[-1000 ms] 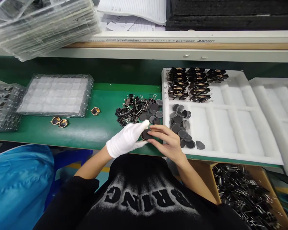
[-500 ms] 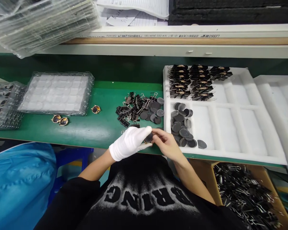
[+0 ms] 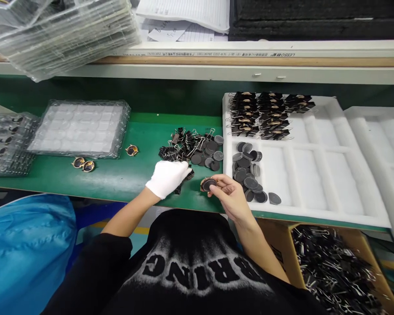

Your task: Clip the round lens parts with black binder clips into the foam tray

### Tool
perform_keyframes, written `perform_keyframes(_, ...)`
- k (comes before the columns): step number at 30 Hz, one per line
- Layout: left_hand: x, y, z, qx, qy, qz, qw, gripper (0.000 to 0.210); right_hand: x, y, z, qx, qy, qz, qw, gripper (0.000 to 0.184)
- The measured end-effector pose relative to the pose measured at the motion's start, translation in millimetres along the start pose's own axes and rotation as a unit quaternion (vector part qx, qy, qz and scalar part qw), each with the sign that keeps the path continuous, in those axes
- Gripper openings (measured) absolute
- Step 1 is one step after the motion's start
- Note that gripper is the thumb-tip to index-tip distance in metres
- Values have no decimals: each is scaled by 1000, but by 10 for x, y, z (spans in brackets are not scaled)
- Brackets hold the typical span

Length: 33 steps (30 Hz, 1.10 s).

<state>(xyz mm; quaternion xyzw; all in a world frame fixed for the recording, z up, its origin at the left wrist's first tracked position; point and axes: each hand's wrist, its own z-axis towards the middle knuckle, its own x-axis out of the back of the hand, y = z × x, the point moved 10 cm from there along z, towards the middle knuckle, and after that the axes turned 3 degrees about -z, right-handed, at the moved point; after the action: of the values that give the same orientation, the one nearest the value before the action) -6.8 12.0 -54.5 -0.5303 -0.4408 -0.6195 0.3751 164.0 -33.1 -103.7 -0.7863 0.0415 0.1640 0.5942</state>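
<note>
My right hand (image 3: 231, 194), bare, pinches a round gold-rimmed piece with a black disc (image 3: 209, 184) on it, held above the table's front edge. My left hand (image 3: 168, 178), in a white glove, is at the near side of a pile of black binder clips (image 3: 175, 151). Its fingers are closed at a binder clip (image 3: 189, 173), partly hidden by the glove. Another binder clip (image 3: 177, 189) shows just below that hand. Loose dark grey discs (image 3: 212, 151) lie against the pile's right side.
A white compartment tray (image 3: 310, 175) on the right holds rows of clipped pieces (image 3: 246, 113) and loose grey discs (image 3: 249, 181). On the left are clear plastic trays (image 3: 79, 127) and gold-rimmed round pieces (image 3: 88, 166). A cardboard box of binder clips (image 3: 335, 271) stands below.
My left hand has left the round piece and moved left and away from me to the binder clips. My right hand keeps the piece, now in plain view.
</note>
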Motion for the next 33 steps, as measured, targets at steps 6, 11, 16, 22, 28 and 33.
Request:
perform_keyframes(6,349,64,-105,24,133,-211,968,33,-65,7,-3,8,-8,36,999,25)
perform_keyframes(11,445,204,-296,-11,206,-351,913,29,-194,0,58,27,-48,39,998,23)
perform_keyframes(16,324,2,-312,52,144,-271,950,35,-221,-43,84,33,-65,5,997,22)
perform_keyframes(22,164,88,-254,-52,-20,-255,965,33,-220,-72,29,35,-117,-94,988,21)
perform_keyframes(28,314,41,-273,-88,126,-288,945,42,-245,-120,-4,15,-98,-48,994,22)
perform_keyframes(33,421,-104,-349,-17,205,-326,923,30,-115,-60,43,-5,81,126,989,29)
